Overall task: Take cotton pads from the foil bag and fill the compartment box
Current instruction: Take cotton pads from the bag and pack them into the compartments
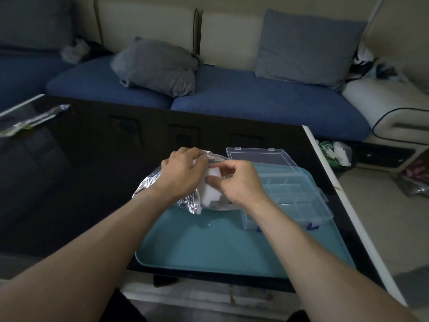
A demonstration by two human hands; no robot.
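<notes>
I see L hand (183, 169) gripping foil bag (151, 182) at tray's (209, 247) far-left edge; R hand (234, 180) pinches white cotton pads (212, 188) at bag mouth; compartment box (290, 196) open, just right, on desk (81, 170).

The foil bag (148, 184) in front of me is crinkled silver, catching small bright glints. The cotton pads (212, 182) showing at its mouth are plain white. Under them my tray (209, 247) is a flat teal-blue, with a small dark blue mark near its right side. The compartment box (294, 194) is clear, colourless plastic, tinted pale blue by the tray beneath, and its open lid (260, 156) is just as clear. The surface (81, 170) is glossy black with a white edge along the right. Beyond it the sofa (255, 101) has deep blue seats, cream backs and grey-blue cushions (306, 47).
</notes>
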